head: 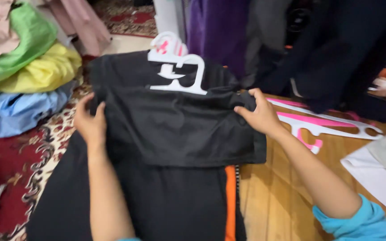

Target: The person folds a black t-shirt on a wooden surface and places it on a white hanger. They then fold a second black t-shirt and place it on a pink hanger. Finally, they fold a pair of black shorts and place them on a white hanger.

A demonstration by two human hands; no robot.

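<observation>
One head-worn camera looks steeply down, close above the black garment (pixel 175 129), with the wooden floor (pixel 278 196) right of it.

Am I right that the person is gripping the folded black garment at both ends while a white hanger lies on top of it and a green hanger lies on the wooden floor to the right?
Nearly: the hanger on the floor is pink and white, not green, as the head view shows. The rest stands: left hand and right hand grip the black garment, white hanger on top.

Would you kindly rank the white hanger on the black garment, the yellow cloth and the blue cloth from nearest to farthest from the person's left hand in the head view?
From the left hand:
1. Blue cloth, just left of it.
2. Yellow cloth, up-left in the pile.
3. White hanger, up-right on the black garment.
</observation>
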